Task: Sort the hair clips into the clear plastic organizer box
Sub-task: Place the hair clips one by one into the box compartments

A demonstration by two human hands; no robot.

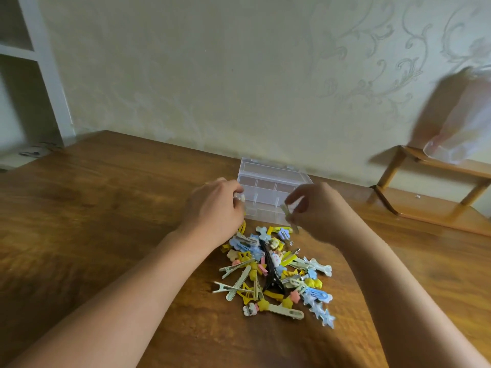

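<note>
Nearest, two bare forearms reach in from the 7 and 5 o'clock corners across a brown wooden bench (106,208). Between them, just past the middle of the bench, lies a loose pile of hair clips (276,274): yellow, pale blue, cream and pink ones heaped over one another, with one black clip (272,274) standing dark through the centre of the pile and a long yellow clip (283,309) at its 6 o'clock edge.

Beyond the pile, at its 11 o'clock, the left hand (215,208) has its fingers curled in and pinches a small pale piece (240,199) at the left edge of the box; what that piece is cannot be told. At the pile's 1 o'clock, the right hand (318,211) is raised a little off the bench and pinches a pale cream clip (288,212) between thumb and fingertips, the clip hanging down over the front right corner of the box.

Farther on, at 12 o'clock from the pile and between the two hands, sits the clear plastic organizer box (271,189), its divided compartments facing up and its lid standing open behind it, close to the wall. No clip can be made out inside it.

Farthest, at 2 o'clock, a wooden rack (425,187) stands on the bench with a blurred pale plastic bag (462,123) above it. Patterned wallpaper (239,75) covers the wall, and white shelves (32,62) stand at 10 o'clock.
</note>
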